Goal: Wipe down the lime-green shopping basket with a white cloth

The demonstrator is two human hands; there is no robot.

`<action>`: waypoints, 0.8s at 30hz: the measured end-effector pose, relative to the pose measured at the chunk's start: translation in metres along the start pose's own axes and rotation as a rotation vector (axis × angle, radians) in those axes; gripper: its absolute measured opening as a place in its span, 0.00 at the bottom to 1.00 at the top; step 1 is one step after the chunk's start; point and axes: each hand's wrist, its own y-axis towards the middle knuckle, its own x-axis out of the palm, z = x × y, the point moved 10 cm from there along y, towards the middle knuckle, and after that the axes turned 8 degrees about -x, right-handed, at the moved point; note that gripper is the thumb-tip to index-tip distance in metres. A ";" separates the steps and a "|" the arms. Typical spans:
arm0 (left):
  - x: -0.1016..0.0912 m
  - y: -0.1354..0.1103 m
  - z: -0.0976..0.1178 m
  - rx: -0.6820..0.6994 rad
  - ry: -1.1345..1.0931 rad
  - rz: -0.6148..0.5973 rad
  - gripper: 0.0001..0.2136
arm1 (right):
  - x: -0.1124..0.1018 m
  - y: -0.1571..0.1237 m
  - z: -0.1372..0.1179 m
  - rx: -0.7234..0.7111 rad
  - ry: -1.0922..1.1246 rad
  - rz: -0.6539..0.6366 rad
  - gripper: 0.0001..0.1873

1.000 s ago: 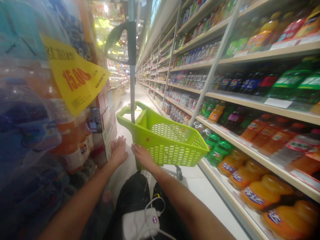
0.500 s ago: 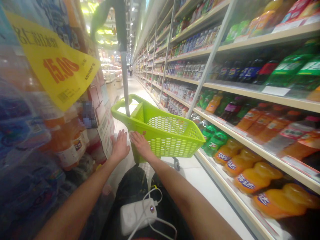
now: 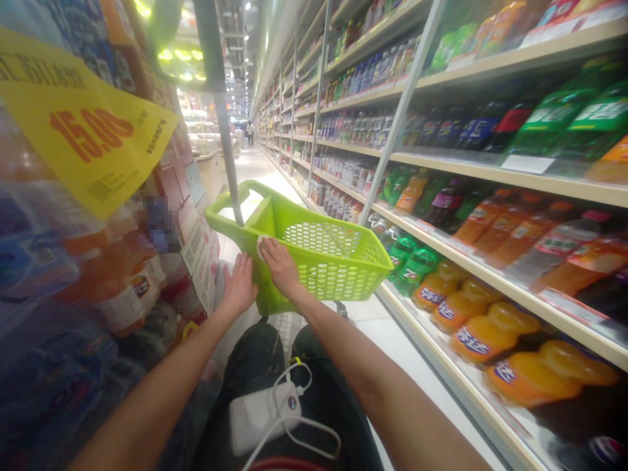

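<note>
A lime-green plastic shopping basket on wheels (image 3: 338, 268) stands in a supermarket aisle right in front of me, with a grey pull handle pole (image 3: 226, 157) rising from its near end. My right hand (image 3: 279, 265) lies flat on the basket's near rim, fingers stretched and holding nothing. Beside it, my left hand (image 3: 239, 285) is open too, fingers spread against the basket's near left corner. A white power bank with a cable (image 3: 262, 413) rests on my lap.
Shelves of soft-drink bottles (image 3: 490, 327) run along the right side. On the left stands a stack of wrapped bottles and boxes with a yellow price sign (image 3: 88, 144). The white aisle floor (image 3: 255, 167) stretches ahead, with a person far down it.
Both hands have moved up from beside the basket's base to its near rim and corner. The view has shifted, so the basket and sign sit further left.
</note>
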 end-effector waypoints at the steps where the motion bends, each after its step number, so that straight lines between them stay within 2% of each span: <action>1: -0.001 0.000 0.005 0.015 -0.002 -0.005 0.30 | 0.005 -0.002 -0.002 -0.007 -0.004 -0.023 0.23; 4: -0.001 -0.001 0.014 0.048 0.001 -0.008 0.31 | 0.023 -0.016 -0.009 -0.014 -0.013 -0.094 0.22; 8: 0.006 -0.004 0.010 0.057 0.015 -0.011 0.30 | 0.048 -0.043 -0.012 -0.014 -0.020 -0.223 0.22; 10: 0.008 -0.005 0.008 0.059 0.019 -0.013 0.29 | 0.052 -0.054 -0.011 -0.027 -0.019 -0.261 0.22; 12: 0.008 -0.006 0.008 0.058 0.016 -0.011 0.29 | 0.045 -0.055 -0.010 -0.051 -0.009 -0.233 0.22; 18: 0.001 -0.004 0.017 0.040 -0.008 -0.028 0.31 | -0.014 -0.024 0.017 0.018 -0.006 0.091 0.25; 21: -0.002 -0.003 0.024 0.042 -0.010 -0.033 0.31 | -0.015 -0.020 0.023 0.026 -0.015 0.086 0.24; 24: -0.002 -0.004 0.030 0.066 -0.002 -0.033 0.31 | 0.001 -0.035 0.020 0.015 -0.032 0.008 0.23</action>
